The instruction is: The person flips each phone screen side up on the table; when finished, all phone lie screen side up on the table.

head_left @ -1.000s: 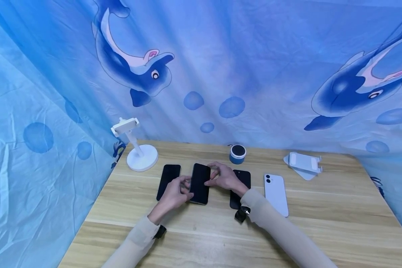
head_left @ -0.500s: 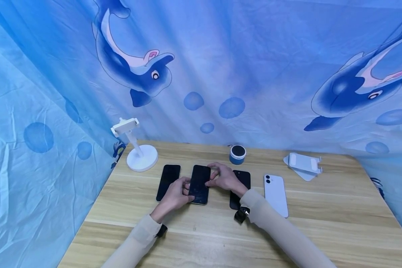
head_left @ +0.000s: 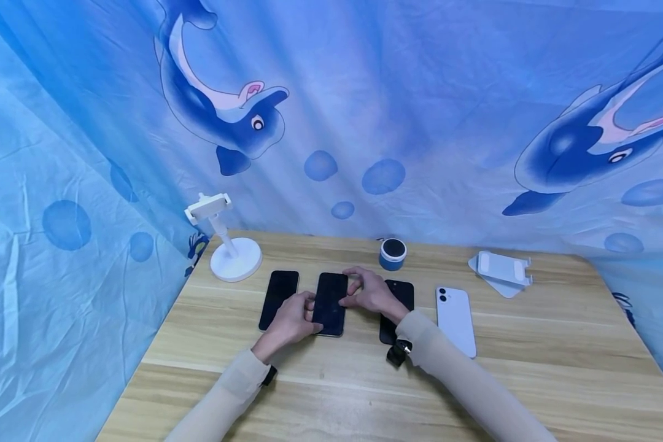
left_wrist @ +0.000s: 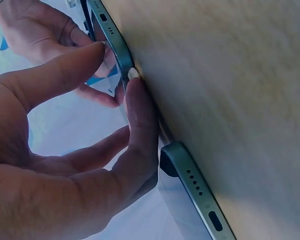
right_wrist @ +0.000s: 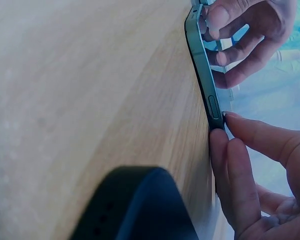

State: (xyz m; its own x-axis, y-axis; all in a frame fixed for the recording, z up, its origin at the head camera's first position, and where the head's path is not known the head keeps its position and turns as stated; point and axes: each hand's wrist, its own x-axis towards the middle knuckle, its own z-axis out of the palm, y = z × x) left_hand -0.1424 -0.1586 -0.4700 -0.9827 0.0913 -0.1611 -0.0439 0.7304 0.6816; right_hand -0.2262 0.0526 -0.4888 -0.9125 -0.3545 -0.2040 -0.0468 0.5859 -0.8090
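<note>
A black-screened smartphone [head_left: 330, 301] lies face up between both hands, low over the wooden table [head_left: 320, 380]. At its lower left corner my left hand [head_left: 290, 319] pinches it, thumb on the screen side and a fingertip at the lower edge in the left wrist view. My right hand [head_left: 371, 291] holds the upper right edge between thumb and fingers. The right wrist view shows the phone's side frame [right_wrist: 202, 70] right at the tabletop. Left of it is another black phone [head_left: 279, 298], partly behind the left hand. A third black phone [head_left: 389, 328] sits under the right forearm.
A white phone [head_left: 456, 319] lies face down at the right. Behind stand a white phone stand [head_left: 236, 259], a small blue round speaker [head_left: 392, 255] and a folded pale holder [head_left: 500, 270]. A blue dolphin curtain [head_left: 342, 123] hangs along the back edge.
The far end of the held phone has shifted slightly toward me, and the left hand has moved a little to the right at its corner. The right hand has barely moved.
</note>
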